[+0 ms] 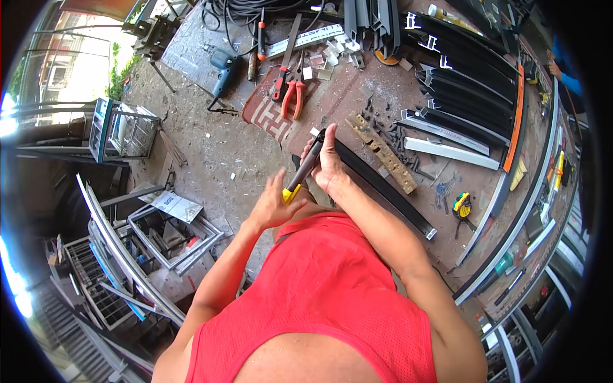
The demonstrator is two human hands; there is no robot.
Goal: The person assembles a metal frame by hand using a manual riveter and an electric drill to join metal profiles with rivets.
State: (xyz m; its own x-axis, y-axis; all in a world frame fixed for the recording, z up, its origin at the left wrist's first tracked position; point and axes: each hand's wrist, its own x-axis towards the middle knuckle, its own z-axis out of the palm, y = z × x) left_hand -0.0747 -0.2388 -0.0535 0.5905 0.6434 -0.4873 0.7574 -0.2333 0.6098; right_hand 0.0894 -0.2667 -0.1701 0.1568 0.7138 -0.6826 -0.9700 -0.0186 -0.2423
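Observation:
My right hand (329, 165) is wrapped round a slim tool (306, 165) with a dark grey body and a yellow end; its thumb points up beside the dark tip. At the yellow end, my left hand (273, 201) has its fingers stretched out and spread. Whether it touches the tool cannot be made out. Beyond my right hand, a long black profile (383, 191) runs diagonally along the bench edge. Red-handled pliers (294, 92) and a red-handled tool (280, 84) lie ahead on the bench.
The bench (357, 89) bears a drilled wooden strip (383, 153), black profiles (469, 80), a yellow tape measure (462, 204) and a blue drill (225, 67). Metal frames (175, 236) stand at the left. Another person's blue sleeve (570, 86) shows at far right.

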